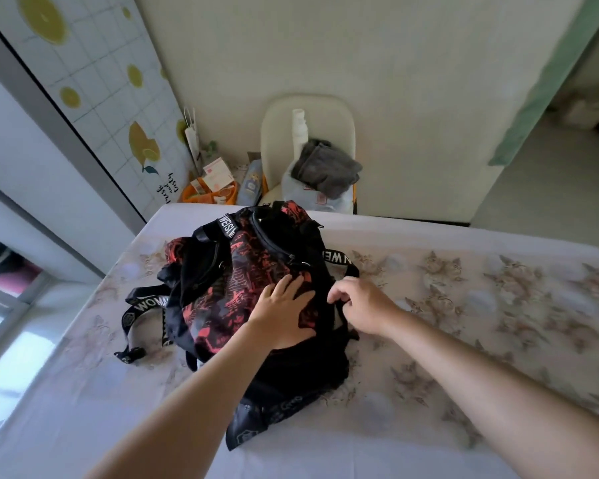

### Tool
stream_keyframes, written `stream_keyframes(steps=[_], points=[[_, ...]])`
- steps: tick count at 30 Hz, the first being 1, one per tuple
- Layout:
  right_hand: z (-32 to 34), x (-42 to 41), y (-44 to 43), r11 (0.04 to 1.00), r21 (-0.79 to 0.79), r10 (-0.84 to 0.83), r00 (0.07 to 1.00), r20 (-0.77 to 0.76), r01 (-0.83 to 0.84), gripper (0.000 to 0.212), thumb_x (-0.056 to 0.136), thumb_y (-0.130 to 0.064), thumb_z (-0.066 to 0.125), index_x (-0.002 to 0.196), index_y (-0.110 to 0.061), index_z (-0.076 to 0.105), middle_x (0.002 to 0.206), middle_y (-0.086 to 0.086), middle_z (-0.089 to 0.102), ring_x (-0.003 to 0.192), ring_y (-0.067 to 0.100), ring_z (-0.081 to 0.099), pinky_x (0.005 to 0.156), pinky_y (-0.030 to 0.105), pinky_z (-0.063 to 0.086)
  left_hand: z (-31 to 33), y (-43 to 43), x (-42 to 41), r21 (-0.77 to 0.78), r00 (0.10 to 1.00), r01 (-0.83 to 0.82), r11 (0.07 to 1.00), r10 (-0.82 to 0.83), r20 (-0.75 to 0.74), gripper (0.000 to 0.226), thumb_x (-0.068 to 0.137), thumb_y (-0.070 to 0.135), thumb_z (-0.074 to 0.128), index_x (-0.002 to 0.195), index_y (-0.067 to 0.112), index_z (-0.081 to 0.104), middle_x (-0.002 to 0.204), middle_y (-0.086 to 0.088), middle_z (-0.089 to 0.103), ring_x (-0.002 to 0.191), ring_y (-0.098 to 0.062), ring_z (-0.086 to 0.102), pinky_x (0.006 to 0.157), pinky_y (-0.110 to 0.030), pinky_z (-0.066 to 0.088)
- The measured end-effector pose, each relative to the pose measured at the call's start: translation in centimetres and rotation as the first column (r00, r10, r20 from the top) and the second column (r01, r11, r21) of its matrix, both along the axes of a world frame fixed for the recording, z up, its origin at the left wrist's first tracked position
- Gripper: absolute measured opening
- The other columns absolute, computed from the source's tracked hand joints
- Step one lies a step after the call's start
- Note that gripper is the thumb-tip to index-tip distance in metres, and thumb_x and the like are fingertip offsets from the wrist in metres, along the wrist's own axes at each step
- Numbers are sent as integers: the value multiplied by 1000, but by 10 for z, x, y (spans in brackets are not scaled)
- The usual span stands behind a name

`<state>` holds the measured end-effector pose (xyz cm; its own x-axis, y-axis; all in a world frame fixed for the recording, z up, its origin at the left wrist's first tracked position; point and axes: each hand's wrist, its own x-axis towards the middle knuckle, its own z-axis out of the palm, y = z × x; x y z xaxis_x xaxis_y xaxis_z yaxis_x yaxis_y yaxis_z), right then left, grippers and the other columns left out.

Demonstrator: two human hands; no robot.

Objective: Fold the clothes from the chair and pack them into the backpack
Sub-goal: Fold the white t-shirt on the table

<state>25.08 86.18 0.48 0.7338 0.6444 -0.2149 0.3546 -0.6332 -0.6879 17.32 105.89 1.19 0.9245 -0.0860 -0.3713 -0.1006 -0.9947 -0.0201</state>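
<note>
Red-and-black printed fabric marks the backpack [256,288], which lies flat on the floral-covered bed [481,305] at centre frame. Its long axis runs from lower centre up toward the chair [308,112], with the carry handle at the far end. The left hand [284,314] rests on the red panel, fingers straight and spread, pressing it down. The right hand [360,305], just beside it, has its fingers curled, pinching the bag's black right-hand edge; whether that is a zip pull I cannot tell. The grey garment [325,165] sits bunched on the chair seat at upper centre, atop a white plastic bag [293,188], beyond the bed's far edge and well apart from both hands. Judging by position, either of the 2 hands must reach straight over the bag; the right looks slightly nearer. Lettered straps [142,305] trail toward the bed's left edge, so folding room lies on the broad cover to the right.
</note>
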Motion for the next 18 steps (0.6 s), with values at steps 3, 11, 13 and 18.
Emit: stream_keyframes(steps=[3, 11, 13, 18], points=[[-16, 28, -4, 988, -22, -153, 987, 41, 154, 45, 91, 2, 39, 108, -33, 61, 119, -6, 60, 103, 20, 62, 90, 36, 52, -1, 2, 2, -18, 998, -21, 1000, 22, 56, 79, 85, 73, 41, 153, 37, 25, 163, 3, 13, 149, -22, 7, 119, -45, 16], [-64, 63, 29, 997, -49, -71, 965, -251, 61, 64, 100, -13, 42, 156, -35, 22, 150, -9, 42, 136, 15, 40, 113, 36, 36, -2, 9, 47, -160, 918, -18, 987, 80, 388, 49, 95, 40, 50, 143, 27, 47, 148, 1, 40, 139, -22, 28, 116, -42, 26], [-72, 69, 38, 996, -69, -71, 973, -221, 56, 56, 101, -15, 46, 153, -31, 32, 141, -5, 51, 127, 18, 51, 103, 33, 43, -11, 9, 51, -151, 960, -70, 986, 108, 259, 62, 97, 46, 46, 153, 28, 28, 160, -1, 20, 148, -23, 10, 121, -42, 15], [-83, 79, 37, 917, -398, 66, 996, 59, -37, 24, 105, -31, 38, 98, -16, 56, 93, 7, 66, 79, 27, 63, 60, 35, 46, -24, 9, 55, -151, 972, -109, 983, 137, 189, 65, 97, 51, 41, 155, 35, 15, 164, 3, 9, 150, -19, -5, 121, -41, 6]])
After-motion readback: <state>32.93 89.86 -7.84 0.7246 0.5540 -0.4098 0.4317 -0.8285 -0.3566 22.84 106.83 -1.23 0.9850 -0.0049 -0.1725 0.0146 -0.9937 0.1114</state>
